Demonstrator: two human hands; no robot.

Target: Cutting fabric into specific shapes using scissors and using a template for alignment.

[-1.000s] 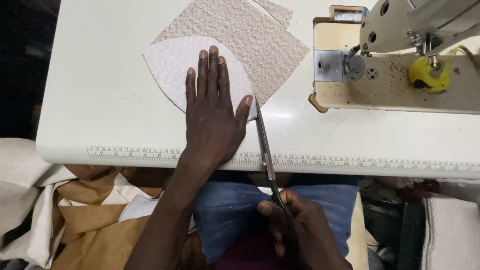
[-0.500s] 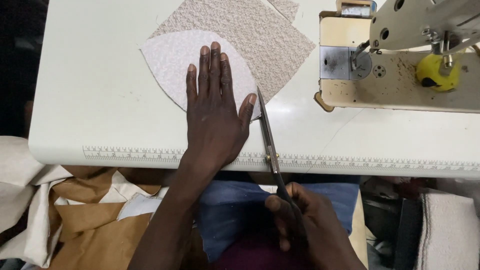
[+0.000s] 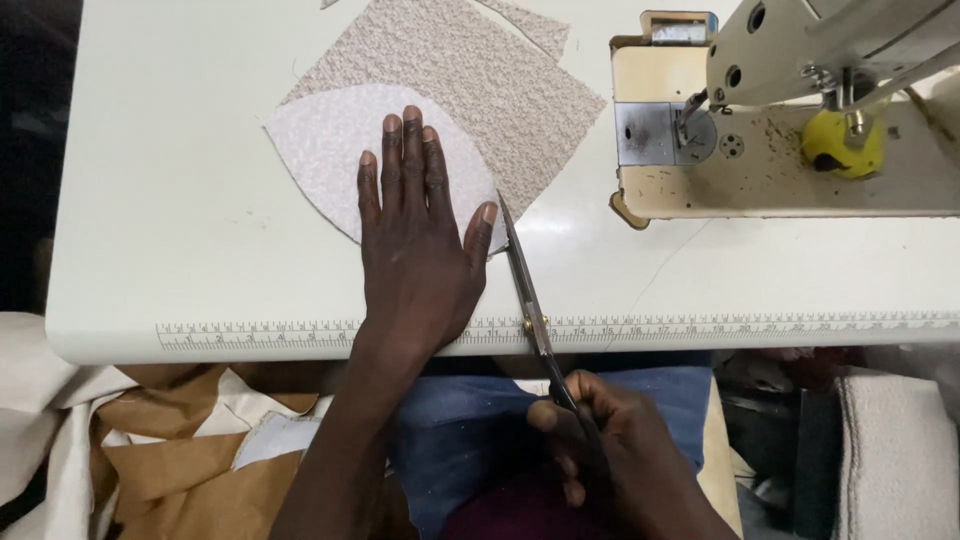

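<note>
Two hands are sharing the cut: the left hand (image 3: 418, 250) is pressing the pale curved piece (image 3: 330, 150) flat on the table (image 3: 180, 260), while the right hand (image 3: 610, 455) is gripping scissors (image 3: 528, 290) at its edge; short snips hugging the curve would be cleanest.

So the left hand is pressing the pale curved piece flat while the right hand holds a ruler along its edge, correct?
Not quite. The head view shows the right hand holding scissors, not a ruler. The left hand does press the pale curved piece flat.
</note>
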